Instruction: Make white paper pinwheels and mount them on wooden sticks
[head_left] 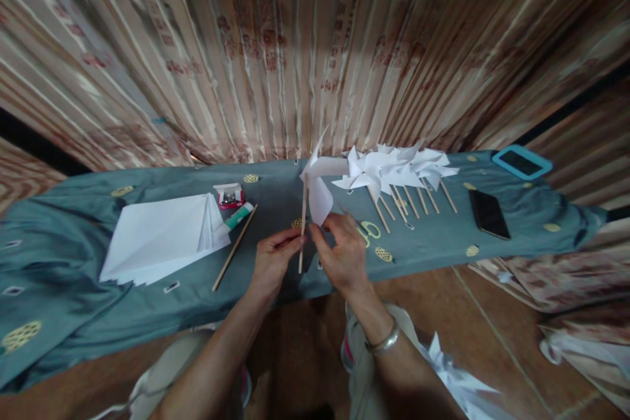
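Note:
A white paper pinwheel (321, 200) on a thin wooden stick stands upright in front of me, above the cloth-covered table. My left hand (276, 256) pinches its stick low down between thumb and fingers. Closed fingers of my right hand (342, 252) meet the lower tip of a paper blade, close beside the stick; their exact contact is partly hidden. Just beyond that hand lie green-handled scissors (369, 231), partly covered. Several finished pinwheels (388, 170) lie overlapping to the right, sticks pointing towards me.
Left on the green cloth (162, 315) are a stack of white paper (157, 230), a small box of pins (230, 197), a glue stick (239, 216) and a loose wooden stick (235, 247). A phone (489, 213) and a blue-framed device (522, 162) lie right. Curtains (295, 46) hang behind.

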Action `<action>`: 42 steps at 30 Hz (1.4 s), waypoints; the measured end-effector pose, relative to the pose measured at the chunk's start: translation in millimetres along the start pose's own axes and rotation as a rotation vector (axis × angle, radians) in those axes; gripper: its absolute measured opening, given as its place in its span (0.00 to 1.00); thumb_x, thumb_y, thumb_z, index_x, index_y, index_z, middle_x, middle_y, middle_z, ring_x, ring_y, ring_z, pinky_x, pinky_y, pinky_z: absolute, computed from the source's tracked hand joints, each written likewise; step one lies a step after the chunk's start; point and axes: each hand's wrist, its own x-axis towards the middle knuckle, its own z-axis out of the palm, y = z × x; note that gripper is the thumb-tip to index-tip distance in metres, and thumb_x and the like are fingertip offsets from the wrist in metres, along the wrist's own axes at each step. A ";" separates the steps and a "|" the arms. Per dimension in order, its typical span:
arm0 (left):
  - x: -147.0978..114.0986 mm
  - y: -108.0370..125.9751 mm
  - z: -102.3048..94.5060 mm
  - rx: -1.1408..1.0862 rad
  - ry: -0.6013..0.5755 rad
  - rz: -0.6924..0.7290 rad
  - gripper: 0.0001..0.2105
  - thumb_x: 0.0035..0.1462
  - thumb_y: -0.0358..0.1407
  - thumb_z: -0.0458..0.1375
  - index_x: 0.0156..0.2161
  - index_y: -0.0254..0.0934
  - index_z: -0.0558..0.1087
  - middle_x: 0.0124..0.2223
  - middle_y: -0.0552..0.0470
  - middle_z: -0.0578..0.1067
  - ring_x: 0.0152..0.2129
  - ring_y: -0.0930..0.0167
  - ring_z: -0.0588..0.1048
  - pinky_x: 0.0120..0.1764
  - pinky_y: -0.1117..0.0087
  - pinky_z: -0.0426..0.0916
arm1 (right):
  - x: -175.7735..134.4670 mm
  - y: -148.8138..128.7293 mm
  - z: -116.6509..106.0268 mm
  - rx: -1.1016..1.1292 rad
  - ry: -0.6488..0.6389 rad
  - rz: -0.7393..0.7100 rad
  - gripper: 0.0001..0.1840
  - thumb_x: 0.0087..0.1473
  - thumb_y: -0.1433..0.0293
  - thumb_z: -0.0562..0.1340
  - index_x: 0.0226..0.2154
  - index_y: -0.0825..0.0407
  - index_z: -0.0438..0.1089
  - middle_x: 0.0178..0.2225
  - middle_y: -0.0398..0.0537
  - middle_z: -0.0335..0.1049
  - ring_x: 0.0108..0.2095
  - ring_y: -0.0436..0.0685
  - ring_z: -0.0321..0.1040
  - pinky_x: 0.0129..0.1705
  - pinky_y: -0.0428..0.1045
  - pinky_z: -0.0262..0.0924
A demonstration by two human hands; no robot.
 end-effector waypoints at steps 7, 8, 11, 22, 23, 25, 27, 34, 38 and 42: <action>-3.0 -1.3 0.5 -0.001 -0.050 -0.049 0.17 0.30 0.39 0.73 0.31 0.36 0.82 0.30 0.48 0.82 0.26 0.72 0.75 0.37 0.70 0.69 | 0.9 11.4 -0.2 -0.181 0.010 -0.156 0.09 0.61 0.73 0.56 0.37 0.54 0.73 0.38 0.53 0.77 0.37 0.58 0.69 0.43 0.53 0.65; -3.6 -1.3 0.5 -0.003 -0.062 -0.055 0.17 0.30 0.39 0.73 0.31 0.36 0.82 0.30 0.48 0.82 0.26 0.72 0.75 0.37 0.70 0.69 | 0.7 12.2 0.3 -0.194 0.007 -0.164 0.09 0.61 0.73 0.56 0.38 0.54 0.73 0.38 0.53 0.77 0.37 0.58 0.69 0.44 0.53 0.65; -5.9 1.0 0.1 -0.012 -0.095 -0.054 0.18 0.29 0.40 0.74 0.30 0.37 0.82 0.31 0.47 0.82 0.27 0.71 0.76 0.39 0.69 0.70 | -0.9 12.8 0.8 -0.188 -0.020 -0.179 0.10 0.60 0.73 0.57 0.40 0.56 0.73 0.39 0.55 0.77 0.39 0.59 0.69 0.44 0.54 0.65; -13.6 12.0 -10.6 0.074 -0.043 -0.014 0.18 0.30 0.42 0.73 0.31 0.37 0.82 0.33 0.46 0.82 0.29 0.69 0.76 0.39 0.68 0.69 | -10.5 21.3 -19.1 -0.063 -0.129 -0.077 0.22 0.57 0.73 0.56 0.54 0.55 0.65 0.49 0.58 0.72 0.50 0.63 0.67 0.53 0.61 0.64; -14.4 11.8 -11.4 0.081 -0.049 -0.020 0.18 0.30 0.42 0.73 0.31 0.37 0.82 0.33 0.46 0.82 0.29 0.70 0.76 0.39 0.68 0.69 | -9.1 25.7 -21.4 -0.073 -0.107 -0.049 0.23 0.57 0.74 0.55 0.56 0.55 0.63 0.51 0.58 0.71 0.52 0.63 0.66 0.54 0.62 0.63; -16.7 11.4 -12.5 0.102 -0.066 -0.038 0.17 0.30 0.41 0.73 0.30 0.37 0.82 0.33 0.46 0.82 0.27 0.70 0.76 0.38 0.69 0.69 | -4.7 35.0 -25.8 -0.103 -0.053 -0.004 0.27 0.57 0.75 0.53 0.59 0.54 0.58 0.56 0.60 0.65 0.58 0.63 0.61 0.58 0.64 0.59; -19.6 10.8 -13.1 0.120 -0.092 -0.064 0.17 0.31 0.41 0.73 0.30 0.37 0.82 0.33 0.46 0.82 0.27 0.70 0.76 0.37 0.69 0.69 | 0.6 43.1 -29.8 -0.124 -0.021 0.015 0.30 0.58 0.74 0.52 0.63 0.53 0.51 0.62 0.61 0.56 0.64 0.64 0.52 0.61 0.67 0.53; -28.8 10.0 -13.6 0.185 -0.203 -0.159 0.15 0.31 0.40 0.72 0.28 0.37 0.82 0.30 0.46 0.82 0.27 0.70 0.76 0.36 0.71 0.68 | 10.3 56.9 -36.7 -0.146 -0.058 -0.001 0.33 0.58 0.75 0.51 0.65 0.49 0.48 0.69 0.56 0.40 0.69 0.64 0.36 0.65 0.67 0.45; -29.9 10.8 -15.6 0.209 -0.232 -0.157 0.15 0.30 0.42 0.72 0.28 0.37 0.82 0.31 0.46 0.82 0.29 0.67 0.77 0.38 0.68 0.69 | 7.0 62.1 -37.1 -0.121 -0.094 -0.027 0.30 0.57 0.77 0.50 0.62 0.50 0.54 0.65 0.56 0.51 0.67 0.62 0.46 0.64 0.66 0.50; -28.1 11.4 -18.0 0.198 -0.198 -0.150 0.16 0.29 0.43 0.72 0.27 0.37 0.82 0.30 0.46 0.82 0.28 0.67 0.77 0.38 0.68 0.69 | 2.0 59.8 -37.2 -0.083 -0.095 -0.026 0.24 0.59 0.75 0.50 0.57 0.54 0.63 0.55 0.59 0.68 0.57 0.61 0.64 0.59 0.61 0.59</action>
